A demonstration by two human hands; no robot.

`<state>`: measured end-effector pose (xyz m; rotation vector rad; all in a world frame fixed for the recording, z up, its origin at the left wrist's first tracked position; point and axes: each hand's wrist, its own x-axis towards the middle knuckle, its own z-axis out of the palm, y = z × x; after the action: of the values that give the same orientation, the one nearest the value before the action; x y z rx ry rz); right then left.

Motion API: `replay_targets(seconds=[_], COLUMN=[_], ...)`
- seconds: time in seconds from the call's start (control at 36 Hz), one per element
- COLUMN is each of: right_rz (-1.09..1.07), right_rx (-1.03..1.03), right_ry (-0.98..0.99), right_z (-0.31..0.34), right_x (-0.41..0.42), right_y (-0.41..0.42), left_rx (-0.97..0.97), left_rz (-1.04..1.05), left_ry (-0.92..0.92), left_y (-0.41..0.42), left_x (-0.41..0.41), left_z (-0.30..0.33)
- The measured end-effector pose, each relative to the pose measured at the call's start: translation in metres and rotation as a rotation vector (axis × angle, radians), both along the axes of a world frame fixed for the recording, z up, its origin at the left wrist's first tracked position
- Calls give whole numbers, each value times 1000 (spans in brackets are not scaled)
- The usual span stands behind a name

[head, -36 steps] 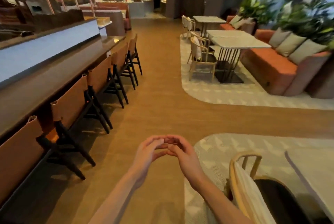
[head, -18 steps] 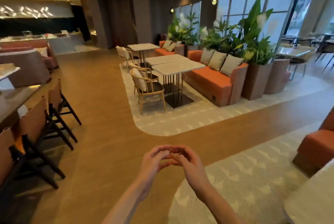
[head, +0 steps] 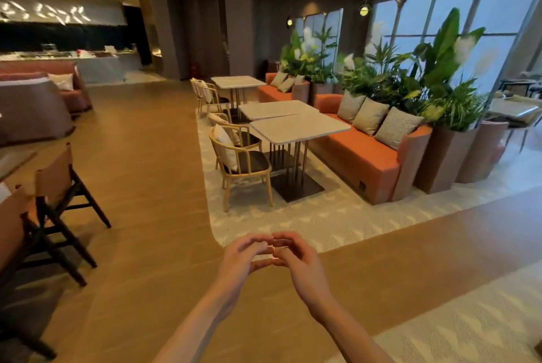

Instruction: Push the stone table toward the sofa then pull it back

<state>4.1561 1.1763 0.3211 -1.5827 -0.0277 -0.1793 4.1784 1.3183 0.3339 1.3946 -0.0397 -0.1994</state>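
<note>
A pale stone table [head: 299, 126] on thin metal legs and a dark base stands ahead on a light carpet, right beside a long orange sofa [head: 360, 154] with three cushions. A second stone table [head: 275, 108] stands just behind it. My left hand [head: 242, 257] and my right hand [head: 296, 258] hover low in front of me over the wooden floor, fingers loosely curled, fingertips touching each other. Neither hand holds anything. Both are well short of the table.
A wooden armchair [head: 239, 169] stands at the table's near-left side, another behind it. Tall planters [head: 445, 157] with plants close off the sofa's right end. Dark bar chairs [head: 55, 195] line the left. A third table [head: 237, 81] and sofa stand further back.
The view has swung right and lifted, away from the bar counter, bringing the tables and sofa nearer to centre. My hands keep the same fingertip-touching pose.
</note>
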Motion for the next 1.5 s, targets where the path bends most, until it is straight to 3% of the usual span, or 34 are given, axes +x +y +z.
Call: replay_targets(seconds=[0.36, 0.61, 0.92, 1.11, 1.5], right_rz=[-200, -278, -292, -259, -258], right_rx=[-7, -21, 63, 79, -32], right_ry=[86, 111, 172, 201, 319], right_z=[-15, -16, -52, -39, -78], right_x=[302, 465, 742, 923, 1190], right_y=[2, -16, -64, -103, -221], left_rx=[22, 88, 138, 133, 119], left_rz=[-173, -272, -77, 63, -12], left_ry=[11, 43, 89, 119, 232], left_y=[-6, -26, -39, -45, -178], left_x=[322, 494, 769, 939, 1218], left_z=[-15, -12, -34, -27, -96])
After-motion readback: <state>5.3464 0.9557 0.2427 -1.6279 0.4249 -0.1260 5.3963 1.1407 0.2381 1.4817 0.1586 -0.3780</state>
